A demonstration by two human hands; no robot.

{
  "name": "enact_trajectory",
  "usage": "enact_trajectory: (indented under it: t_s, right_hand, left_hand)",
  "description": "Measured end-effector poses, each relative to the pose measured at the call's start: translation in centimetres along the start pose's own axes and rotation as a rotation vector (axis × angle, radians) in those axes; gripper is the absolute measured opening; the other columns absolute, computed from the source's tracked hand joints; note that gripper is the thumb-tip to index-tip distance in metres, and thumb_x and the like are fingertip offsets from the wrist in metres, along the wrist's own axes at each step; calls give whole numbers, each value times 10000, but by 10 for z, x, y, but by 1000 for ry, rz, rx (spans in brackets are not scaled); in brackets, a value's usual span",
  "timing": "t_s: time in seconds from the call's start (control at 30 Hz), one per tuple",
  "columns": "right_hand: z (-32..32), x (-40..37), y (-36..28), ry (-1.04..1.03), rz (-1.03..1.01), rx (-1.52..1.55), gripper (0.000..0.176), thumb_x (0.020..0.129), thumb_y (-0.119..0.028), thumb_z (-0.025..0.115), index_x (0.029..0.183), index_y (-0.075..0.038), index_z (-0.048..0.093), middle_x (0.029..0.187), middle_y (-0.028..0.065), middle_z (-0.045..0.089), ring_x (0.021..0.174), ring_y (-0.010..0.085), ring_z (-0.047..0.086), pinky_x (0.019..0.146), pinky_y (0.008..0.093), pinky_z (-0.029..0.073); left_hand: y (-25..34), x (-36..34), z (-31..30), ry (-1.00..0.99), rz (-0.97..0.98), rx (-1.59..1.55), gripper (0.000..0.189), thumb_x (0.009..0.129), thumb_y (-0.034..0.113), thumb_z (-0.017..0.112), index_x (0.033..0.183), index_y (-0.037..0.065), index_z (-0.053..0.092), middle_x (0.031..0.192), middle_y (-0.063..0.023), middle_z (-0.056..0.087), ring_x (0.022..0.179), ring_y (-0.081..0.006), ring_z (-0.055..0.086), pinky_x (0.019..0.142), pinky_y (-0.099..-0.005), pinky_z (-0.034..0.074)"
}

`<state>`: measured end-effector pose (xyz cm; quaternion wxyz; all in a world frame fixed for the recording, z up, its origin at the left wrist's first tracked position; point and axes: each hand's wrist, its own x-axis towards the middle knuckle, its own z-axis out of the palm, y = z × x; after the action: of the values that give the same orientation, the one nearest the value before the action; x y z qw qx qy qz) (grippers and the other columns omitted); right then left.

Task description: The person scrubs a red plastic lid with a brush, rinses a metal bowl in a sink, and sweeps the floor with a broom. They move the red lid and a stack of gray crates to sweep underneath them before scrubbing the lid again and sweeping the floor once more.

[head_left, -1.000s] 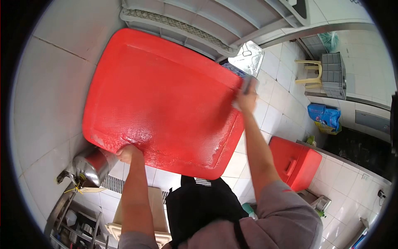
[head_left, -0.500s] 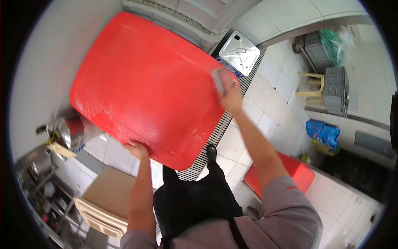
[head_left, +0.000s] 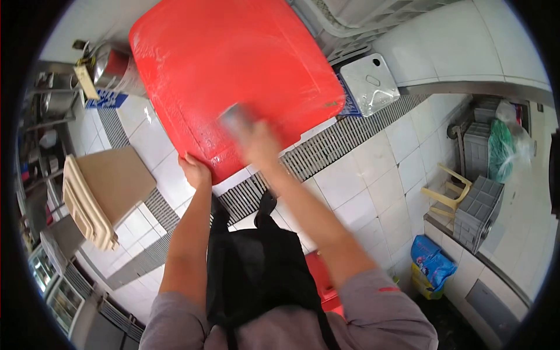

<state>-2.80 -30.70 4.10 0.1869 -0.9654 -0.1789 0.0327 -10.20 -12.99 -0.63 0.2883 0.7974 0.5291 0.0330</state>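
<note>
A large red plastic lid, with rounded corners and wet, soapy streaks, fills the upper middle of the view. My left hand grips its near left edge, the thumb on the top face and the other fingers curled out of sight beneath. Smeared by motion, my right hand is closed around a grey scouring pad. The pad lies over the lid's near part, up and to the right of my left hand.
A metal canister stands left of the lid; a silver square tin is at its right corner. A beige bin sits at left. Slotted drain grating crosses the tiled floor. Grey crates and a yellow stool are at right.
My right hand has swept the pad from the lid's right corner to its near part. The view has turned, and the lid appears higher up.
</note>
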Motion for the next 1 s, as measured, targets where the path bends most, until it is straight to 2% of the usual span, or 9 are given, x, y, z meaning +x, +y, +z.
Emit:
enact_trajectory:
  t_s: [0.1,0.23,0.37,0.47,0.53,0.6,0.67,0.8,1.0]
  right_hand:
    - [-55,20,139,311,53,-78,582,737,-213,565,1269,-144,338,1120,250,449,771,367,520,654,460,431]
    - [-53,12,133,301,416,-150,642,738,-213,567,1303,-120,275,1150,228,438,825,356,532,688,458,437]
    - [54,-29,-35,-22,234,338,710,672,-191,606,1297,-278,281,847,196,446,747,380,503,641,461,439]
    - [19,-28,-67,-149,-152,225,655,692,-281,617,1265,-136,335,853,235,513,726,377,531,723,449,432]
    - [-5,3,2,-242,66,104,687,679,-252,621,1284,-146,313,914,246,511,732,363,531,718,438,434]
    - [-40,15,95,145,37,304,716,681,-178,601,1314,-182,267,904,250,497,724,377,532,665,462,443]
    - [-86,27,139,35,594,79,768,675,-159,603,1331,-122,207,1014,265,481,790,373,536,723,443,439]
    - [-29,24,93,237,121,230,781,657,-144,601,1328,-102,205,1021,249,472,766,376,534,685,441,454]
    - [15,-11,-86,-303,-89,186,701,623,-198,623,1258,-297,344,983,219,459,761,374,548,680,466,460]
  left_hand:
    - [15,-6,-2,46,-39,44,468,878,387,268,1224,84,355,1085,-192,528,944,-394,513,810,-449,398]
    - [17,-5,-5,52,-39,50,450,878,384,264,1229,119,359,1077,-176,538,917,-389,528,787,-447,414]
    - [7,-6,-3,34,-23,-24,427,879,368,270,1224,141,374,1058,-173,548,911,-377,535,778,-444,418]
    - [9,-4,-2,51,-14,-63,415,879,353,277,1219,141,384,1032,-176,559,899,-378,539,770,-444,421]
    - [9,-3,-3,79,4,-81,410,879,346,280,1216,139,388,1018,-180,564,893,-381,541,765,-444,422]
    - [8,-4,-3,75,16,-102,405,878,338,282,1215,141,389,1021,-176,564,893,-380,540,764,-440,423]
    - [15,-5,-10,61,-19,-86,410,878,332,284,1226,137,382,1050,-168,554,899,-372,541,769,-436,423]
    - [14,0,-9,25,-18,-114,429,880,328,280,1251,128,361,1075,-158,547,905,-364,543,776,-433,423]
    - [2,6,-8,-50,-30,-246,426,874,361,309,1225,138,402,1045,-145,567,917,-358,544,785,-416,427]
